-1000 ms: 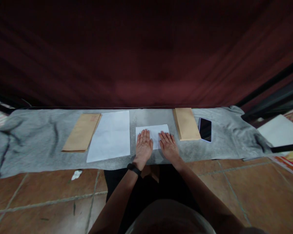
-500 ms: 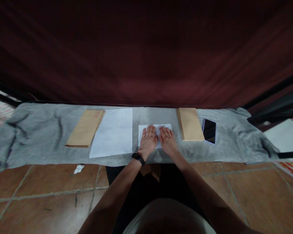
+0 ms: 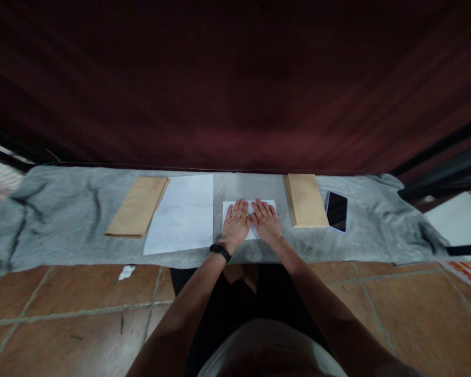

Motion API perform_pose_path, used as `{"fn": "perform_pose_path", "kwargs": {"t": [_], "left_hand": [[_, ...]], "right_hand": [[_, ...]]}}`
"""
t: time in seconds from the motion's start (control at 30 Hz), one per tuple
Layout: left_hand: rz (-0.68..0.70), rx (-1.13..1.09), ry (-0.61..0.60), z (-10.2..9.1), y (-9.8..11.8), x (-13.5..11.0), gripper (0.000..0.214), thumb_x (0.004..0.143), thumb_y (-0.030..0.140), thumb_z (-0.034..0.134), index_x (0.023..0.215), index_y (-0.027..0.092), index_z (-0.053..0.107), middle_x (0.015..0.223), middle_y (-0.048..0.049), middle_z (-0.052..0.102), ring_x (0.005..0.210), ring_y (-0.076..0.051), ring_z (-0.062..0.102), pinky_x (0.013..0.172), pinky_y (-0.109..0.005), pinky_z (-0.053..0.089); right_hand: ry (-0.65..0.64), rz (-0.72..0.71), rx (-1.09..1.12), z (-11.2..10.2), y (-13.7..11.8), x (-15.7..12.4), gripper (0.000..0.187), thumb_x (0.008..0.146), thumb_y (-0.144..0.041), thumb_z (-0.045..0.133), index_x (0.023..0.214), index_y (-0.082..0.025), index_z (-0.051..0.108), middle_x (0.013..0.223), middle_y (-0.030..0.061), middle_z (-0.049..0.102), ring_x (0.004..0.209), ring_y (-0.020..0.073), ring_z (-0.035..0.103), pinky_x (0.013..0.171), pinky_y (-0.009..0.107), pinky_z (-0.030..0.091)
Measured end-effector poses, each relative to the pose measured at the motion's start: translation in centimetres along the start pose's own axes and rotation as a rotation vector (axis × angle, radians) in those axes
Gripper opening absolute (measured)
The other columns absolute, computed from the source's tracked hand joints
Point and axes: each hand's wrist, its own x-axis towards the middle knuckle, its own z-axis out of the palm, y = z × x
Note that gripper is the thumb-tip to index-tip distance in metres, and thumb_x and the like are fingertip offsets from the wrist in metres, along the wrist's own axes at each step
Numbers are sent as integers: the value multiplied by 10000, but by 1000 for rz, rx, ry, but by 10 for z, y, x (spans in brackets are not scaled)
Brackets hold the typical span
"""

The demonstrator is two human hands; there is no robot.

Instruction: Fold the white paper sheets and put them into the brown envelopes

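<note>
A small folded white paper [image 3: 253, 232] lies on the grey cloth in front of me, mostly covered by my hands. Flat on its left half rests my left hand [image 3: 236, 222], palm down with the fingers stretched out and a black band on the wrist. My right hand [image 3: 266, 220] presses flat on the right half, its fingers also extended. The two thumbs meet near the middle of the paper. Left of them are larger white sheets [image 3: 184, 212]. On the right sits a stack of brown envelopes [image 3: 307, 201].
Another set of brown envelopes [image 3: 136, 207] overlaps the left edge of the white sheets. A phone [image 3: 336, 211] lies beside the right stack. Grey cloth [image 3: 58, 214] covers the narrow bench, and a dark red curtain [image 3: 235, 94] hangs behind it. A white scrap [image 3: 126, 272] is on the tiled floor.
Both hands have shifted slightly on the paper, the left a little leftward and up, and the thumbs have come together. The paper and the stacks stay in place.
</note>
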Motion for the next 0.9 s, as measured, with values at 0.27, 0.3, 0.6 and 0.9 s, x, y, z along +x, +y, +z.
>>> {"fn": "perform_pose_path", "kwargs": {"t": [0.27,0.3,0.6,0.9], "left_hand": [[-55,21,26,1,-6,-7,633,1036,391,303,1585,77,303,1667,-157,270,1568,-257,189,1281,-480,163],[-64,25,31,1,-6,-8,638,1036,399,304,1586,76,300,1667,-158,267,1568,-260,188,1280,-482,164],[-106,41,54,-3,-5,-25,642,1032,383,323,1577,46,301,1657,-187,273,1562,-284,200,1276,-498,169],[-152,20,72,-5,-6,-48,625,1042,361,321,1562,14,319,1652,-205,277,1559,-292,206,1268,-476,234]], "right_hand": [[41,62,-25,2,9,-5,549,1060,-317,321,1565,-114,392,1621,124,384,1501,268,363,1236,471,256],[56,69,-27,3,11,-7,555,1061,-320,315,1565,-99,387,1616,135,391,1500,270,364,1234,470,260],[138,73,-67,1,25,-26,575,1067,-315,292,1556,-22,365,1591,205,414,1482,301,382,1210,485,296],[180,57,-79,0,35,-58,586,1064,-332,301,1568,-37,333,1579,227,428,1447,322,413,1179,518,333]]}}
